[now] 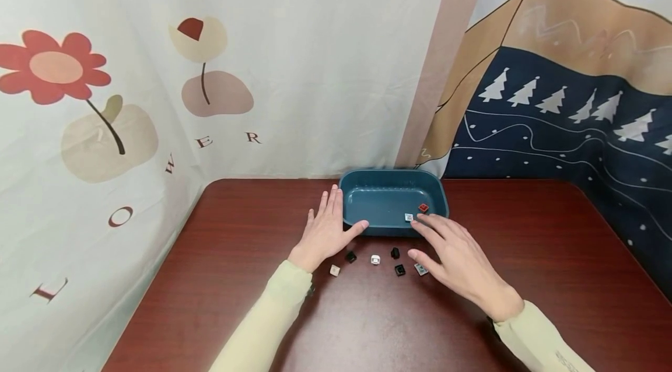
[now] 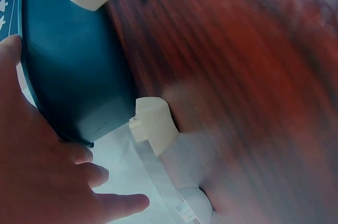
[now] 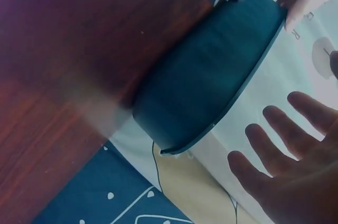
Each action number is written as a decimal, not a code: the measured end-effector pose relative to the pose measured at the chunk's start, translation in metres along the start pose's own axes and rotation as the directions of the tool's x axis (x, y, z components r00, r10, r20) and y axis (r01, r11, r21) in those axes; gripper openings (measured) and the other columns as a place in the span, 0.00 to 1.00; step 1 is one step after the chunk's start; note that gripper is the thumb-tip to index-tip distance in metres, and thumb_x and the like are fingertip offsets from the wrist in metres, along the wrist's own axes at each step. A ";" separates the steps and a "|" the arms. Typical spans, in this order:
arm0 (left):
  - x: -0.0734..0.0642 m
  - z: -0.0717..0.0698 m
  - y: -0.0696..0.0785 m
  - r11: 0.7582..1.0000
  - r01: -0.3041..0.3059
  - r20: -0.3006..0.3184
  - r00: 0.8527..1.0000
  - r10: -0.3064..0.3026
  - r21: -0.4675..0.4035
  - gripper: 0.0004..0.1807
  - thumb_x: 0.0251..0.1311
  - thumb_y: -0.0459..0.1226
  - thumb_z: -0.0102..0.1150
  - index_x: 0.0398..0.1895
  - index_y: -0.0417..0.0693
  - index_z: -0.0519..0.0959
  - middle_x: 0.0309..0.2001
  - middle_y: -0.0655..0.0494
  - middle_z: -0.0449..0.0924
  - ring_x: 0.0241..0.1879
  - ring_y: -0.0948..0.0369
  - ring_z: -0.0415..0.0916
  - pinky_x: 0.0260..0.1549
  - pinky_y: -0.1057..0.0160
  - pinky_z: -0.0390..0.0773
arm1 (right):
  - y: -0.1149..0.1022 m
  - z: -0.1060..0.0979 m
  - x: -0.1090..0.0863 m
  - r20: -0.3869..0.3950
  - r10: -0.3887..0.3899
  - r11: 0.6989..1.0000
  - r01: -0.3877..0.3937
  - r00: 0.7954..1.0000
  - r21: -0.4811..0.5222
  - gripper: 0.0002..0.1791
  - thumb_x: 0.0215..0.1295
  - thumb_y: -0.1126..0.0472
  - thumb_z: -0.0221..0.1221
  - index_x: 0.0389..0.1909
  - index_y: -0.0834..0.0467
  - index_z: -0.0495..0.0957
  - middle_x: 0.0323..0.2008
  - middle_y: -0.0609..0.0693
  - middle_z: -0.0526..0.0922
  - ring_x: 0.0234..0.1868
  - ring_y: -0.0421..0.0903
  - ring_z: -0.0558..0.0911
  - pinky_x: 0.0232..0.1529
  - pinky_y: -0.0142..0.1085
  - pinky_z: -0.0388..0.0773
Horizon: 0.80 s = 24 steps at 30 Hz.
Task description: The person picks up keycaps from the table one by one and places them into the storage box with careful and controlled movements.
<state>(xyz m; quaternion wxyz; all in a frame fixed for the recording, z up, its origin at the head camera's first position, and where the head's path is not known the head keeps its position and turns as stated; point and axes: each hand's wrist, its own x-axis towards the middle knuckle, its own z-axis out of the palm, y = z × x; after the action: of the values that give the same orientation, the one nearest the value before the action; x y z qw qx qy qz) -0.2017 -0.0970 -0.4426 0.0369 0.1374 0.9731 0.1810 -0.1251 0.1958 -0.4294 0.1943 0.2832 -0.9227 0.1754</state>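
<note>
A teal plastic bin point(image 1: 362, 231) stands at the back of the table, with a red keycap point(image 1: 423, 207) and a white keycap point(image 1: 409, 217) lying inside. My left hand point(image 1: 326, 231) lies along the bin's left end, fingers straight, its thumb at the front rim. Over the front right corner is my right hand point(image 1: 464, 252), fingers spread and nothing held. Several keycaps lie in front of the bin: a cream one point(image 1: 334, 270), a white one point(image 1: 375, 259), black ones point(image 1: 400, 270) and a grey-blue one point(image 1: 421, 269) beside the right thumb.
The reddish-brown wooden table point(image 1: 220, 284) reaches back to a printed curtain point(image 1: 310, 69) with flowers and letters. Dark blue cloth point(image 1: 551, 139) with white trees hangs at the right. Pale sleeves point(image 1: 262, 319) cover both forearms.
</note>
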 end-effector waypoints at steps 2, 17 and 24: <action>0.000 0.000 0.000 1.000 0.000 0.003 1.000 0.001 -0.003 0.60 0.66 0.75 0.40 0.84 0.43 0.38 0.85 0.48 0.32 0.83 0.48 0.33 0.74 0.34 0.48 | -0.001 0.000 -0.004 0.025 -0.018 1.000 0.018 1.000 -0.004 0.34 0.68 0.40 0.65 0.66 0.58 0.79 0.67 0.57 0.77 0.67 0.59 0.74 0.64 0.59 0.70; 0.000 -0.001 0.001 1.000 0.002 0.007 1.000 -0.002 -0.003 0.60 0.67 0.74 0.41 0.84 0.42 0.38 0.85 0.48 0.32 0.83 0.47 0.32 0.74 0.34 0.48 | 0.005 0.000 -0.021 0.224 -0.099 0.995 0.095 0.970 0.029 0.44 0.57 0.36 0.73 0.71 0.52 0.76 0.70 0.51 0.75 0.69 0.53 0.74 0.64 0.57 0.72; 0.000 -0.001 0.001 1.000 0.004 0.003 1.000 -0.004 -0.005 0.60 0.67 0.74 0.42 0.85 0.43 0.38 0.85 0.49 0.32 0.83 0.48 0.33 0.74 0.33 0.48 | 0.007 0.003 -0.024 0.312 -0.118 0.993 0.107 0.943 0.052 0.44 0.56 0.35 0.73 0.71 0.51 0.75 0.71 0.50 0.74 0.68 0.54 0.75 0.63 0.58 0.73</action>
<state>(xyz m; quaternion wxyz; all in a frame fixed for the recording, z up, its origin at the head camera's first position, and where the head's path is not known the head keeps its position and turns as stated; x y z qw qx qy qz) -0.2013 -0.0966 -0.4418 0.0391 0.1355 0.9729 0.1830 -0.1116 0.2104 -0.4443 0.0495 0.3628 -0.9211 0.1323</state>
